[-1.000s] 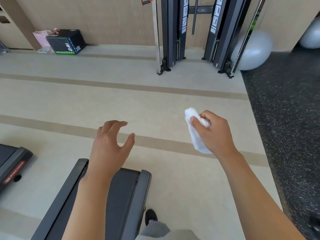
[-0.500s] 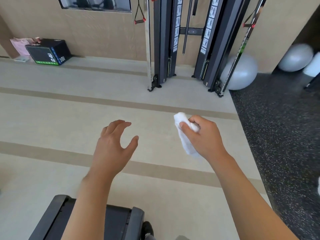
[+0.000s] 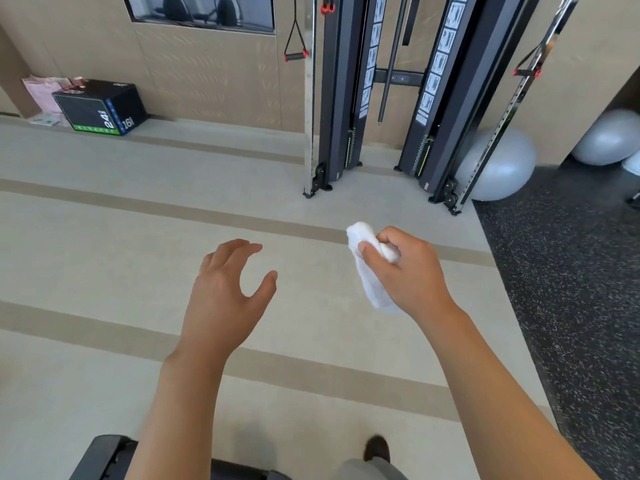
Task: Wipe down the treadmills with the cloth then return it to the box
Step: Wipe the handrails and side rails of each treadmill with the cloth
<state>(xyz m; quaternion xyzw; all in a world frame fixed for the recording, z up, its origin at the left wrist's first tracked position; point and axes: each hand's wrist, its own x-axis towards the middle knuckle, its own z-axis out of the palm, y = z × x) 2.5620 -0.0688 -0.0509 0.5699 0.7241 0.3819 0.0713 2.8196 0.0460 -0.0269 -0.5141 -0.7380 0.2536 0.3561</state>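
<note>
Looks like the tail end of the job to me. The right hand [image 3: 412,271] grips the bunched-up white cloth [image 3: 367,268], held out over the floor [image 3: 104,271], touching nothing. Left hand [image 3: 225,292] is empty, fingers loosely spread. Only a corner of one treadmill [image 3: 104,455] shows at the bottom edge, so can't tell if the wiping is finished. A black box [image 3: 104,107] sits well away by the far wall, which may be where the cloth goes back. That return isn't done yet.
</note>
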